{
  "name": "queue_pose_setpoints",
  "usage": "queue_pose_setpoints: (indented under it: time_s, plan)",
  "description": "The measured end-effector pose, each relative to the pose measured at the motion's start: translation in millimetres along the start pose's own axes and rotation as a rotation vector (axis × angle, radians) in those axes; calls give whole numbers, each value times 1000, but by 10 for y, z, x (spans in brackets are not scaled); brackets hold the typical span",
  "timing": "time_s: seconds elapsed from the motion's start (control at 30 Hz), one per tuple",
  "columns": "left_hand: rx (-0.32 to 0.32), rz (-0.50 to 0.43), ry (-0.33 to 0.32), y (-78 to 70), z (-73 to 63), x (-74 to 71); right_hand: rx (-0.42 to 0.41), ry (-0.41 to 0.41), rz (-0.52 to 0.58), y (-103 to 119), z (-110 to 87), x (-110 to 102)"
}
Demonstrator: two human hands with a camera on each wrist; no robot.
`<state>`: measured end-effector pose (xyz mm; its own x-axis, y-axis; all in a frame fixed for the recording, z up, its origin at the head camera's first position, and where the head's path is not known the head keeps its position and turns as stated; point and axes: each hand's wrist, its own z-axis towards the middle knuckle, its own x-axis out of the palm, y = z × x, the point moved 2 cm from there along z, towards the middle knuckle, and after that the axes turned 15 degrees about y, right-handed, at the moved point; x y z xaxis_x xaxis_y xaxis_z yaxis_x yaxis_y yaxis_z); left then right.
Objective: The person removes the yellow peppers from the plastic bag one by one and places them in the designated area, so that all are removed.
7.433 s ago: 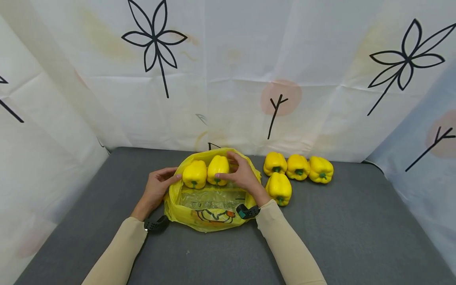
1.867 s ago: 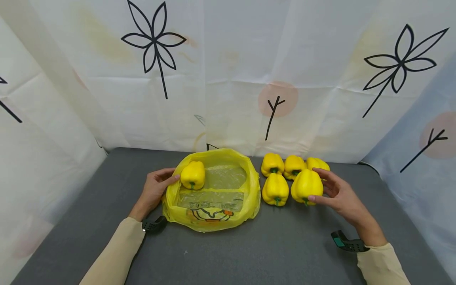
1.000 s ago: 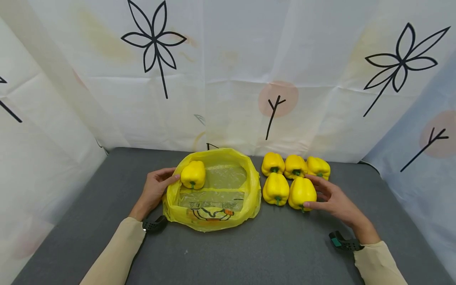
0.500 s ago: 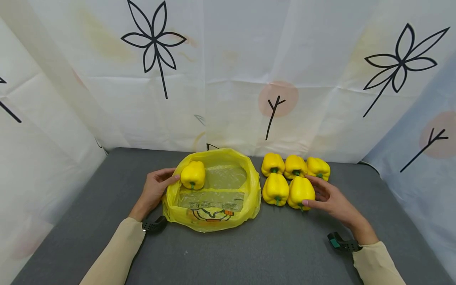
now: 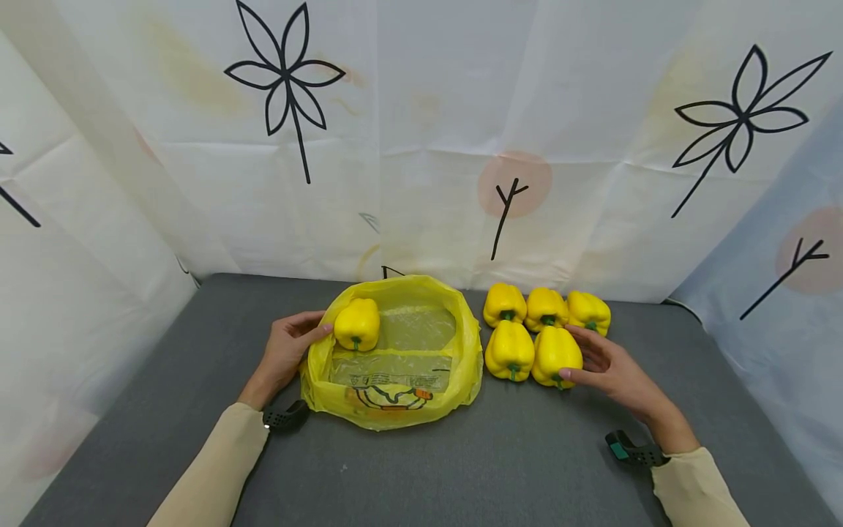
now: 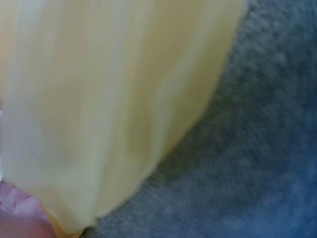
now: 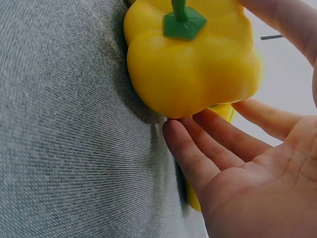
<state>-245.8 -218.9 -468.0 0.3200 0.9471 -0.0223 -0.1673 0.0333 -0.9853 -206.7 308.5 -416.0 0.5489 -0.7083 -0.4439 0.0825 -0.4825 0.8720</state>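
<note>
In the head view my left hand (image 5: 287, 353) pinches the left rim of a yellow plastic bag (image 5: 395, 416), thumb inside and fingers outside. The bag's pale side (image 6: 124, 99) fills much of the left wrist view. One yellow bell pepper (image 5: 357, 324) lies inside the bag at its left. My right hand (image 5: 615, 369) holds another yellow bell pepper (image 5: 556, 357) on the table, thumb at its front and fingers along its right and far side. In the right wrist view this pepper (image 7: 193, 64) shows its green stem, with fingertips right at its side.
Left of the held pepper sits a bell pepper (image 5: 510, 351). Behind are a left pepper (image 5: 504, 304), a middle one (image 5: 546, 307) and a right one (image 5: 588, 311). All rest on the dark grey table (image 5: 421, 476). A printed white curtain (image 5: 421, 183) hangs along the back and sides.
The right hand has brought a bell pepper out of the bag, over to the right, and down onto the table beside another. In the last half second almost nothing moves. The left hand stays put.
</note>
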Motion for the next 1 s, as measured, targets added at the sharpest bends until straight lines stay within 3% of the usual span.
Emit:
queue_pose_setpoints:
  time_s: [0.67, 1.0]
  plan:
    - [-13, -2, -6, 3, -1, 7, -20, -29, -24, 12, -40, -12]
    - [-7, 4, -11, -12, -5, 12, -77, -76, -20, 102, -121, -75]
